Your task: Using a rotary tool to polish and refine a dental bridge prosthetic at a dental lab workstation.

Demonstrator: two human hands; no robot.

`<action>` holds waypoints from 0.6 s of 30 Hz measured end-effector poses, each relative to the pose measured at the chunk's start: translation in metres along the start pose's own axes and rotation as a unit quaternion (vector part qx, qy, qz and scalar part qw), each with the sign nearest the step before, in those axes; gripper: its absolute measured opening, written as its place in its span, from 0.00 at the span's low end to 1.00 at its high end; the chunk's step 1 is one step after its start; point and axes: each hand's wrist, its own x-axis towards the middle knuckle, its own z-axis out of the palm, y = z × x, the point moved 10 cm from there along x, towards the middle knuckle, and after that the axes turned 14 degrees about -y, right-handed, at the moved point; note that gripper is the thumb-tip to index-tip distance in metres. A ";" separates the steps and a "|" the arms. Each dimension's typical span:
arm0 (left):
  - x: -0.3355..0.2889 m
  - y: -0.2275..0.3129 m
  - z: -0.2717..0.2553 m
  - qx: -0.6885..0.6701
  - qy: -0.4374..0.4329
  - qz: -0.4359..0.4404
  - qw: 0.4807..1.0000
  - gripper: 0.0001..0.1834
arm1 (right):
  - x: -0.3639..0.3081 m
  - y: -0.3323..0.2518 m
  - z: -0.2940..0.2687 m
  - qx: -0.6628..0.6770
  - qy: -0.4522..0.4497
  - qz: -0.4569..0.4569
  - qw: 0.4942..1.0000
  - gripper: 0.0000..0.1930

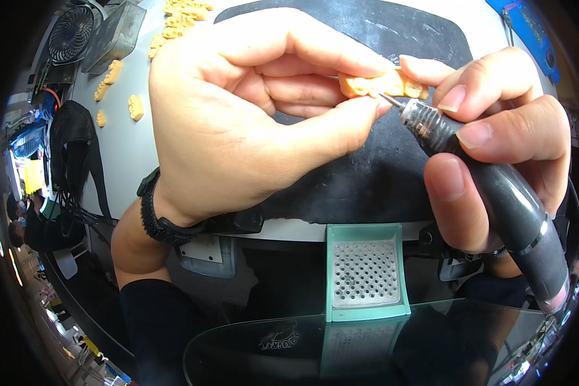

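Observation:
Between the thumb and fingers of my left hand is a small yellow-orange dental model, with tooth shapes along it. My right hand is wrapped round a black rotary handpiece, held slanting with its back end toward the lower right. The handpiece's thin metal bur meets the near side of the model, close to my left thumb tip. One right fingertip reaches the far side of the model. Part of the model is hidden by my left fingers.
Beneath my hands lies a black mat on a white table. More yellow models are heaped at the far left, several lying apart. A metal box and a fan stand behind them. A green-framed perforated tray juts from the near edge.

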 end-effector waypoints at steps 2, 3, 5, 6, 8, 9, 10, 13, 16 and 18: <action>-0.001 -0.002 0.000 0.000 0.006 -0.011 1.000 0.15 | -0.002 0.001 0.000 -0.001 0.007 -0.002 1.000 0.14; -0.002 -0.002 -0.001 0.002 0.010 -0.017 1.000 0.15 | -0.002 0.001 0.001 -0.001 0.010 -0.002 1.000 0.14; -0.004 -0.001 -0.002 0.009 0.017 -0.027 0.999 0.14 | -0.003 0.001 0.000 0.002 0.021 -0.004 1.000 0.14; -0.004 -0.001 -0.002 0.011 0.018 -0.032 0.999 0.14 | -0.003 0.001 0.000 0.004 0.025 -0.004 1.000 0.14; -0.005 -0.002 -0.003 0.011 0.020 -0.039 0.999 0.14 | -0.002 0.001 0.000 0.005 0.031 -0.005 1.000 0.14; -0.004 -0.002 -0.003 0.012 0.018 -0.041 0.999 0.14 | -0.002 0.001 0.000 0.004 0.032 -0.005 0.999 0.14; -0.003 -0.002 -0.002 0.012 0.016 -0.042 0.999 0.14 | -0.002 0.001 0.000 0.003 0.033 -0.006 0.999 0.14; 0.002 0.002 0.000 0.013 0.007 -0.036 0.999 0.14 | -0.003 0.001 0.000 0.001 0.034 -0.004 0.999 0.14; 0.006 0.006 0.003 0.002 -0.006 -0.048 0.999 0.14 | -0.003 0.001 0.000 -0.006 0.027 0.001 1.000 0.13; 0.006 0.006 0.005 0.000 -0.016 -0.067 0.998 0.14 | -0.002 0.000 0.000 -0.014 0.024 0.001 1.000 0.13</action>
